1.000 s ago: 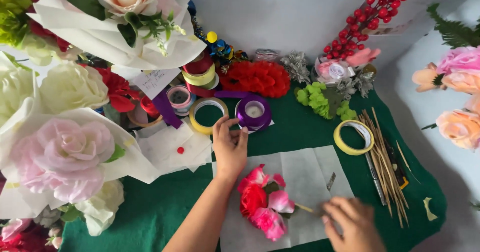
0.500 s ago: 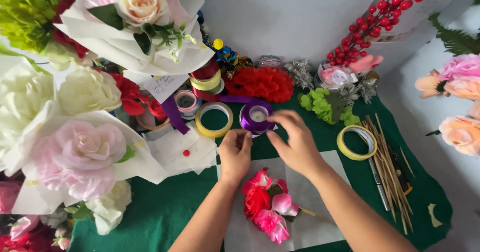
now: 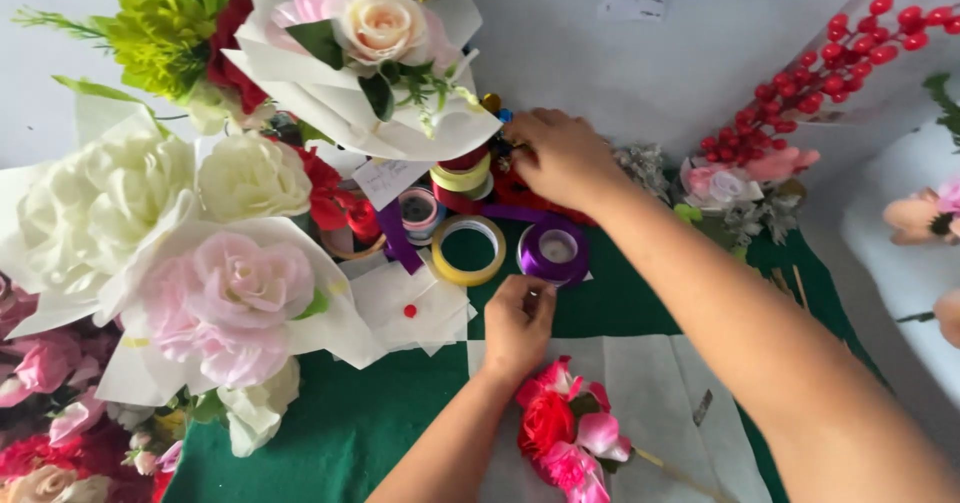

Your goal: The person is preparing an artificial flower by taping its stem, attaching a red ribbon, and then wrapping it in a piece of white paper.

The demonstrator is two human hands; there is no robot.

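I note the green table cover [image 3: 330, 443] crowded with wrapped bouquets [image 3: 230, 293] along its left side. My right hand [image 3: 560, 153] reaches over the far ribbon rolls, fingers curled; whether it grips anything I cannot tell. My left hand [image 3: 518, 323] pinches the purple ribbon spool [image 3: 553, 251], apparently steadying it, just beside the yellow roll [image 3: 468, 250].
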